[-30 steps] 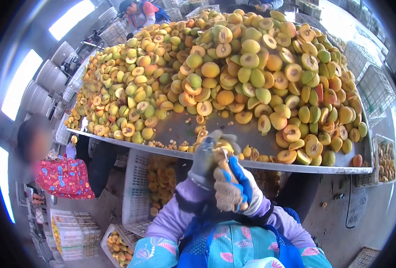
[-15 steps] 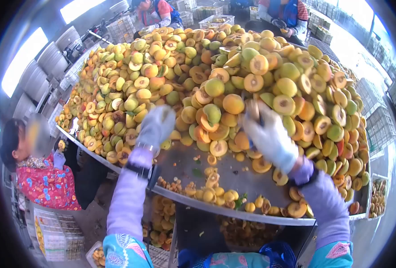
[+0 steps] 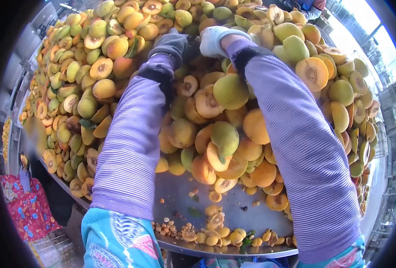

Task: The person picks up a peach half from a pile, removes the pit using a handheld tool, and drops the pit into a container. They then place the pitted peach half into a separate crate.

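Deep in a big heap of halved apricots (image 3: pixel 230 91), both my gloved hands reach toward the far side. My left hand (image 3: pixel 170 46), in a shaded grey glove, is among the fruit left of centre; its fingers are hidden in shadow. Close to its right is my right hand (image 3: pixel 219 41), in a pale glove, curled like a fist. Whatever it grips, if anything, is out of sight. Cut faces with brown stones or hollows show on many apricots around my forearms. Loose stones (image 3: pixel 166 228) and small soft fruit pieces (image 3: pixel 216 236) lie along the table's near edge.
The heap rests on a metal table (image 3: pixel 175 192) with a raised near rim. A co-worker in a red patterned top (image 3: pixel 30 207) sits at the lower left. Another person's sleeve (image 3: pixel 313 12) shows at the far right. Crates (image 3: pixel 388 96) are stacked along the right side.
Both hands have moved forward over the heap and closer together. My view has shifted forward and nearer to the fruit, so the far co-workers are mostly out of sight.
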`<state>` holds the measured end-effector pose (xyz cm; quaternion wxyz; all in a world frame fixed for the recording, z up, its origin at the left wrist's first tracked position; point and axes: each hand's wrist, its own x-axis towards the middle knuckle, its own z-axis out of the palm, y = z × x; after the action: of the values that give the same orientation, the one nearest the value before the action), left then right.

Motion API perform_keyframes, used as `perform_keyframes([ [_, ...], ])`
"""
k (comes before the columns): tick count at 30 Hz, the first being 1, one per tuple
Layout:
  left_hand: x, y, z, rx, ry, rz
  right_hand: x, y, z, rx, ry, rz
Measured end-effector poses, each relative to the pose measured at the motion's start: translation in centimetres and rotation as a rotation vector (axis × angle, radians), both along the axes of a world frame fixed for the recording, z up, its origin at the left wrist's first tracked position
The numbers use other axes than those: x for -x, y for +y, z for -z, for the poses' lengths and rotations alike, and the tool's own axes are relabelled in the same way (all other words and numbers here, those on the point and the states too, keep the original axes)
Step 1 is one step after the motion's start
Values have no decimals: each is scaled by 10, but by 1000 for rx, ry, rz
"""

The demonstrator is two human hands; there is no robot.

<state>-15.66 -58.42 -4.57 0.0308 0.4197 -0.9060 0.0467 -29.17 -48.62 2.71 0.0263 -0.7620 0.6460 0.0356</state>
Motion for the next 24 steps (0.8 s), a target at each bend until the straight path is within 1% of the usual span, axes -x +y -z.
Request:
perform_keyframes([
  [1,-3,56,-36,-64,-20,13,-4,1,-4,-115,82,25],
  [2,-5,86,-54,-111,-23,27,-5,4,-9,-225,163,50],
  [3,-8,80,-35,-109,-27,25,13,-10,23,-120,86,9],
  [4,-12,66,2,-135,138,-23,2,16,5,-131,68,61],
  [5,-17,61,18,-157,304,-69,-2,29,2,-149,54,47],
  [6,-21,84,0,-151,300,-69,-5,40,1,-170,47,34],
  [8,-29,135,-27,-257,278,-138,-9,65,4,-174,-82,138],
  [9,-29,138,-19,-255,248,-102,-11,76,6,-163,-20,107],
  [10,-31,145,-16,-256,235,-100,-11,86,6,-165,-33,109],
  [12,-39,169,-3,-253,288,-175,-17,117,6,-211,-46,18],
  [13,-40,176,1,-281,284,-163,-24,131,8,-246,-11,42],
  [14,-45,195,-2,-287,265,-167,-27,146,7,-255,-29,39],
  [16,-49,231,-9,-219,229,-200,-26,178,1,-224,-271,76],
  [17,-49,246,-13,-200,198,-174,-30,200,-8,-180,-306,85],
  [18,-50,248,-6,-202,190,-170,-31,215,-9,-181,-313,91],
  [20,-54,228,19,-165,17,29,-34,241,-17,40,-277,4],
  [21,-62,214,37,-119,124,128,-34,253,-25,47,-284,7],
  [22,-77,209,27,-113,124,132,-30,264,-35,98,-393,15],
  [24,-98,210,8,-144,92,-105,-20,289,-53,199,-615,40],
])
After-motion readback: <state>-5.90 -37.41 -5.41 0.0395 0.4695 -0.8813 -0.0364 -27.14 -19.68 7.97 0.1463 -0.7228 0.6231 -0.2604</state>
